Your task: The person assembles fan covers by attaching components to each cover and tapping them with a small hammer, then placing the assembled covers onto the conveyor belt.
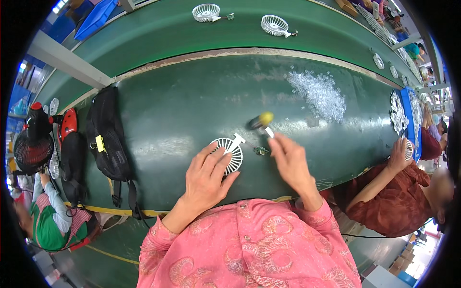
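Head view, directions read as on a clock face: a person in a pink patterned shirt [245, 245] works at a dark green table [163, 110]. Just below the centre lies a white round slatted fan housing [234, 162]. The left hand [206, 175], at its 8 o'clock, grasps it against the table, fingers and thumb spread over its rim. A small circuit board [260, 150] lies at the housing's 2 o'clock. The right hand [292, 163], at 3 o'clock, is closed around a mallet [259, 121], whose yellow-and-black head, blurred, is at the housing's 1 o'clock.

At the picture's 2 o'clock is a heap of clear plastic pieces [319, 93]; at 9, a black mesh backpack [111, 134] bearing a yellow binder clip [100, 144]. Two similar housings [275, 25] rest near 12 on a green conveyor belt [158, 31]. Toward 4, a co-worker in dark red [394, 201] holds another white housing [408, 150].
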Demonstrator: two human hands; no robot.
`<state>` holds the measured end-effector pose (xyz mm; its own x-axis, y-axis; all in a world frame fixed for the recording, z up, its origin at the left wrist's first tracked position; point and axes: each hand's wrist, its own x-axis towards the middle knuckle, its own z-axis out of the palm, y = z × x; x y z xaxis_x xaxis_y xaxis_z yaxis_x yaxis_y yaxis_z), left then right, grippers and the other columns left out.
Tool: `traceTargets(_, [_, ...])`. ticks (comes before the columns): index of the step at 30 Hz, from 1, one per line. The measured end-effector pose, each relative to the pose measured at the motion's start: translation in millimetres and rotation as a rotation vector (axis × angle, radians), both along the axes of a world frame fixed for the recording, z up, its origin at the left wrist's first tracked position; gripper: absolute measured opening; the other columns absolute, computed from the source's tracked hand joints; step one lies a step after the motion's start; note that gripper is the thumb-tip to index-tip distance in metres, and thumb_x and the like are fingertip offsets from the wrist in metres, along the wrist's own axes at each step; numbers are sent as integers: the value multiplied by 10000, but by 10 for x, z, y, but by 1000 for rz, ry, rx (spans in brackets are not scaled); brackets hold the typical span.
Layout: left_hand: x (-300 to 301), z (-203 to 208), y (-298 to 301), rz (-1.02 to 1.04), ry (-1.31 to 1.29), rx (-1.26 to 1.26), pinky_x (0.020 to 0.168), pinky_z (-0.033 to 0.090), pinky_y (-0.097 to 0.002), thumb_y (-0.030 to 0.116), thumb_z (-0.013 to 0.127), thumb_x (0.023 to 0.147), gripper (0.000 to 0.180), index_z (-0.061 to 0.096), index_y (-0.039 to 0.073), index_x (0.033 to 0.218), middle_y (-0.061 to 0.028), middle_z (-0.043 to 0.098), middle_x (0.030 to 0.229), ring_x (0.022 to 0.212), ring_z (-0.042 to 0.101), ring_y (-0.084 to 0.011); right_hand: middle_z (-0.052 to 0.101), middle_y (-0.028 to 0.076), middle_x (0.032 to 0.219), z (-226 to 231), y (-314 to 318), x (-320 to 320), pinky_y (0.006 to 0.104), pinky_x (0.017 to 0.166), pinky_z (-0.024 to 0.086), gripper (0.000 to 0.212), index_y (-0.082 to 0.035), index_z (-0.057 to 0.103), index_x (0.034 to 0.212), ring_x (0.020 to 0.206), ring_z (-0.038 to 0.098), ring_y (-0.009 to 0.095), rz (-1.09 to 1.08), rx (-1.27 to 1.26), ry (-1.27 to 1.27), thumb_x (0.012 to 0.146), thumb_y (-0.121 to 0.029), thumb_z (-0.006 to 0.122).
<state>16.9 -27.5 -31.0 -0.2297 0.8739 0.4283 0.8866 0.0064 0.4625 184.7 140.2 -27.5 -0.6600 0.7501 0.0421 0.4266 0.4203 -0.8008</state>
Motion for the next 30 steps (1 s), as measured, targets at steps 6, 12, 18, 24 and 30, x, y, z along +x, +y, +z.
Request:
traceTargets(6, [-75, 122, -70, -60, -139, -87, 921, 465, -469, 126, 805, 702, 612, 523, 40, 1238, -180, 504, 1265, 1168, 514, -390, 674, 102, 715, -81, 531, -9, 308, 601, 471, 257, 30, 651, 970, 647, 616, 133, -304, -42, -145, 900, -216, 681])
traceTargets(12, [0, 233, 31, 99, -12, -198, 936, 418, -484, 287, 813, 699, 723, 484, 14, 1281, -186, 502, 1256, 1126, 499, -384, 640, 175, 683, -176, 660, -148, 398, 603, 470, 234, 45, 608, 913, 614, 632, 275, -289, -45, -126, 879, -177, 674])
traceTargets(18, [-34, 93, 64, 97, 10, -200, 868, 407, -475, 282, 803, 669, 764, 462, -23, 1280, -199, 481, 1250, 1064, 501, -373, 655, 90, 677, 3, 505, -141, 285, 439, 381, 162, 11, 602, 880, 462, 509, 121, -254, -420, -16, 855, -108, 709])
traceTargets(24, [-39, 186, 64, -15, -287, -82, 951, 446, -469, 171, 811, 668, 785, 416, -13, 1321, -208, 465, 1269, 1131, 497, -391, 659, 87, 791, 232, 304, -199, 193, 303, 220, 112, 37, 615, 939, 374, 351, 2, -87, -1113, 361, 890, -40, 679])
traceTargets(30, [18, 275, 119, -120, -328, -55, 943, 471, -441, 138, 825, 644, 787, 429, -19, 1305, -200, 471, 1263, 1138, 511, -373, 619, 51, 754, 25, 217, -203, 188, 286, 241, 154, 57, 628, 979, 349, 323, 0, 41, -1516, 464, 972, -88, 577])
